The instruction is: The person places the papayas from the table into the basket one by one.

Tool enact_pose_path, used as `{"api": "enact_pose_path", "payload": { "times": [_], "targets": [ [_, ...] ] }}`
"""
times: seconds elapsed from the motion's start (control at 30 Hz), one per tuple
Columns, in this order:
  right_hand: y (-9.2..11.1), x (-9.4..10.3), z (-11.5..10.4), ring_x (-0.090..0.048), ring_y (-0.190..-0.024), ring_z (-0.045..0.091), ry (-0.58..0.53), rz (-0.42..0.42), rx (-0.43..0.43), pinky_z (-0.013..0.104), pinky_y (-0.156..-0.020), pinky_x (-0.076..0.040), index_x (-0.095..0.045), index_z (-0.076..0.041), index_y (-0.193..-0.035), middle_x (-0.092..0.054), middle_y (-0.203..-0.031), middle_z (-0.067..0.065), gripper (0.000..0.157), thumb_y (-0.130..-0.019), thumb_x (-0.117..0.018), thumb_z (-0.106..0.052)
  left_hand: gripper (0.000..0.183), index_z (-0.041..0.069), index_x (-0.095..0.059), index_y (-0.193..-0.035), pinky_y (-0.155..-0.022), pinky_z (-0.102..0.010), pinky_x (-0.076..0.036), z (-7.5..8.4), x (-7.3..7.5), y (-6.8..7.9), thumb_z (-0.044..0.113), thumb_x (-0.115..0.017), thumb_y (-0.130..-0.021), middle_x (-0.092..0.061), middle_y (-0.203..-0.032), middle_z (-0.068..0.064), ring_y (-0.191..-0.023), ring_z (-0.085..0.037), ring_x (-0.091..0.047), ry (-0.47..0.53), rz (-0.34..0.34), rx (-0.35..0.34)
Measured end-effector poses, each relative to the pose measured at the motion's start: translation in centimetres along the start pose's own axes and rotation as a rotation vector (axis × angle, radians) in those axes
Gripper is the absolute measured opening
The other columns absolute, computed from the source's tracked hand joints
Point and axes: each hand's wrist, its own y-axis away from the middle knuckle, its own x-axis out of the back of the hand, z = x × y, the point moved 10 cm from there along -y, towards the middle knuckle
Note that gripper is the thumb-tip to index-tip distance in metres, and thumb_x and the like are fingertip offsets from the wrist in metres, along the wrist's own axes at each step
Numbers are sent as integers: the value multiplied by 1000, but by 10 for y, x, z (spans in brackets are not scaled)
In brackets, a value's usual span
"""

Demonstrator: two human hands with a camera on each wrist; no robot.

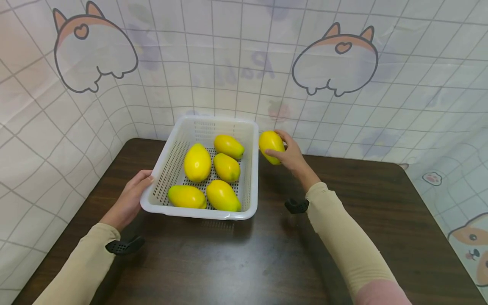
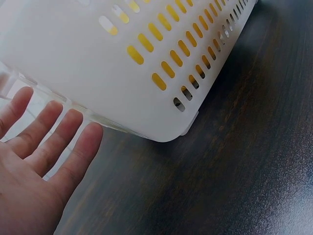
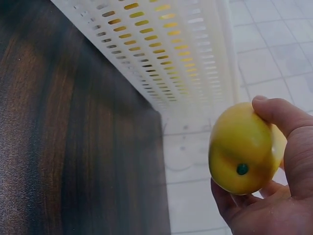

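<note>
My right hand (image 1: 291, 154) holds a yellow mango (image 1: 271, 146) between thumb and fingers, just outside the right rim of a white plastic basket (image 1: 254, 169). In the right wrist view, the dark green end of that mango (image 3: 234, 149) faces the camera, with the thumb over one side and fingers under the other. My left hand (image 1: 133, 192) touches the basket's left rim near its front corner. The left wrist view shows this hand's fingers (image 2: 68, 127) spread and straight, fingertips right at the basket's edge. Several mangoes (image 1: 197, 163) lie inside, some with greenish ends.
The basket stands toward the back of a dark wooden table (image 1: 228, 262). A white gridded cloth (image 1: 228, 55) with cartoon animal prints hangs behind the table and along both sides. Black wrist straps (image 1: 123, 245) sit by each beige sleeve.
</note>
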Motion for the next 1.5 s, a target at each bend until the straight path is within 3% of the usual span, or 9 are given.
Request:
{"api": "enact_pose_path", "payload": {
  "times": [0.7, 1.1, 1.23, 1.37, 1.5],
  "targets": [
    [0, -1, -21, -46, -127, 36, -1, -21, 43, 51, -100, -43, -27, -23, -152, -32, -155, 7, 78, -87, -69, -31, 38, 20, -40, -133, -81, -25, -53, -2, 1, 0, 44, -36, -103, -50, -118, 9, -96, -6, -60, -4, 1, 5],
    [25, -5, -64, -46, -124, 38, -5, -45, 81, 48, -97, -45, -27, -15, -153, -34, -152, 15, 73, -90, -65, -19, 37, 21, -41, -131, -80, -25, -52, -1, 0, 0, 45, -35, -103, -50, -118, 9, -96, -5, -60, -16, -3, -15],
    [24, -8, -65, -44, -129, 37, -32, -63, 93, 49, -105, -39, -23, -12, -154, -35, -153, 16, 76, -90, -64, -19, 39, 20, -40, -132, -80, -25, -52, -2, 0, 0, 46, -35, -103, -49, -121, 5, -96, -6, -60, -15, -1, 2],
    [9, -11, -46, -45, -133, 33, -67, -59, 101, 49, -108, -38, -20, -12, -154, -36, -154, 14, 80, -89, -66, -24, 41, 19, -39, -133, -80, -26, -52, -2, 0, 1, 46, -35, -103, -49, -121, 5, -97, -6, -59, -10, -3, 10],
    [0, -13, -35, -50, -127, 31, -74, -37, 126, 47, -103, -43, -29, -15, -151, -43, -150, 12, 76, -88, -69, -28, 41, 18, -39, -133, -80, -26, -52, 0, 0, 1, 45, -35, -103, -50, -119, 7, -97, -6, -59, -8, -2, 2]
  ]
}}
